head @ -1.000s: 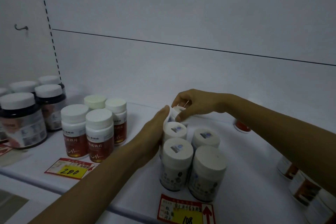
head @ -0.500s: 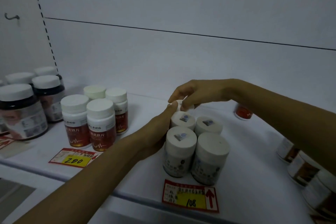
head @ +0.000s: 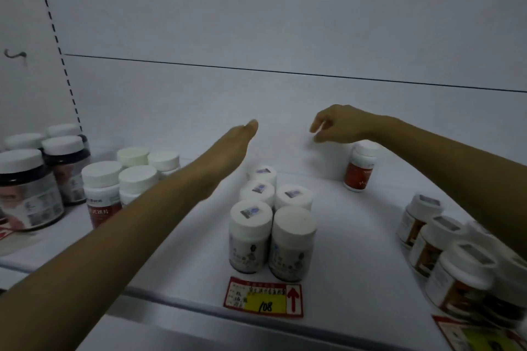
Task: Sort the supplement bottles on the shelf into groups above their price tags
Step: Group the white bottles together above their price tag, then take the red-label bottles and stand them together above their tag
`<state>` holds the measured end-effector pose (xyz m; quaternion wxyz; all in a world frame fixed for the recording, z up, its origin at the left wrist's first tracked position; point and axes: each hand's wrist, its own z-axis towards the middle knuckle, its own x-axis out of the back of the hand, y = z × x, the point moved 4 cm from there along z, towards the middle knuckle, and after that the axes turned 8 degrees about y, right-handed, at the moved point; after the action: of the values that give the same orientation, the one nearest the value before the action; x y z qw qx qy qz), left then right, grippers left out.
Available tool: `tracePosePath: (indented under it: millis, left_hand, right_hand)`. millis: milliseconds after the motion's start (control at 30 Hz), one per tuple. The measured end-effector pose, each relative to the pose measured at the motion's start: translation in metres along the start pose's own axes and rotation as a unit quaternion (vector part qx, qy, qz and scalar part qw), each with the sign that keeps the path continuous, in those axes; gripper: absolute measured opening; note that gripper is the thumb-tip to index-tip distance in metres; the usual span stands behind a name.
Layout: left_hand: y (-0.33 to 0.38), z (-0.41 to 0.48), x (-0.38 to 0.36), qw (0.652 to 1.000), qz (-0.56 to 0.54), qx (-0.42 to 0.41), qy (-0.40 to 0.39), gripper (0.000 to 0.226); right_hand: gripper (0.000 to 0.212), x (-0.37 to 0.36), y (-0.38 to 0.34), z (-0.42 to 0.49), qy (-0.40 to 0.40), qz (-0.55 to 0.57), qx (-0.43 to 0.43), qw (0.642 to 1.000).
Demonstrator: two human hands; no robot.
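Several white-capped bottles with dark labels [head: 271, 225] stand in a tight cluster above the red and yellow "108" price tag [head: 263, 297]. My left hand [head: 233, 142] hovers above and behind the cluster, flat and empty. My right hand [head: 338, 124] is raised over the back of the shelf with its fingers loosely curled, holding nothing. Just below the right wrist, a single red-labelled bottle [head: 360, 169] stands alone by the back wall.
Red-labelled bottles [head: 119, 188] are grouped at the left, with large dark jars [head: 27, 188] beyond them. More orange-labelled bottles [head: 445, 248] crowd the right edge above another price tag [head: 479, 335]. The shelf front edge [head: 176, 305] runs across below.
Both hands have let go of the rear bottle in the "108" cluster and lifted away, the left hand up and to the left, the right hand up and to the right.
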<state>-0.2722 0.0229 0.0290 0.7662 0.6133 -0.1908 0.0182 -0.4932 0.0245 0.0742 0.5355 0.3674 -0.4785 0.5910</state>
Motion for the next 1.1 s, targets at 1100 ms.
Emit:
tracePosePath:
  millis: [1100]
  left_hand:
    - [0.046, -0.024, -0.065, 0.976, 0.131, -0.171, 0.03, 0.066]
  right_hand:
    - [0.03, 0.029, -0.01, -0.038, 0.189, 0.375, -0.032, 0.907]
